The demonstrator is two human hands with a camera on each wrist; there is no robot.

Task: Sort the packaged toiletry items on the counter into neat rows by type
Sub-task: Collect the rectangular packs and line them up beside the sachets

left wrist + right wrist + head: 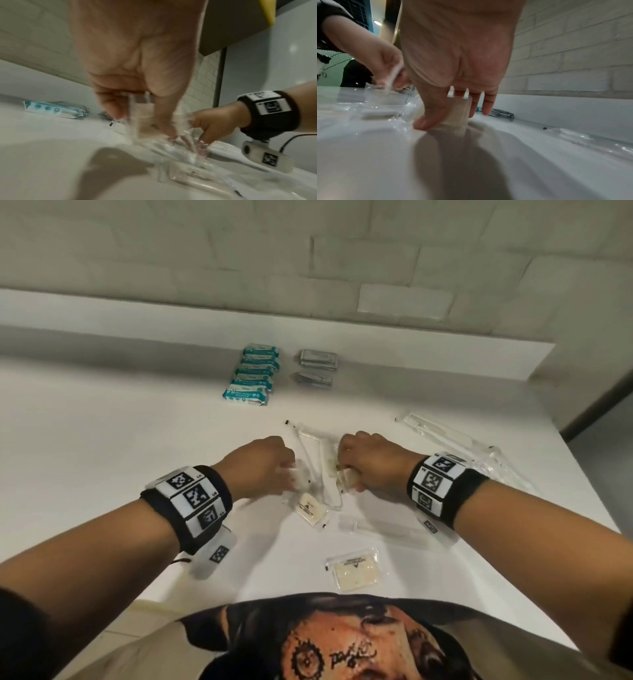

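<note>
My left hand [289,474] pinches a small clear soap packet [302,478] just above the white counter [137,440]; in the left wrist view the packet [140,108] hangs blurred between thumb and fingers. My right hand [346,470] grips another cream soap packet [457,112], stood on edge on the counter between thumb and fingers. Two more soap packets [310,508] [354,570] lie flat in front of me. Teal wipe packs [255,374] form a row at the back, with grey sachets [317,368] beside them.
Long clear-wrapped items lie scattered: one between my hands [318,446], one near my right wrist [383,529], several at the right [452,440] toward the counter's edge. A raised ledge and tiled wall [308,268] close off the back. The counter's front edge is at my torso.
</note>
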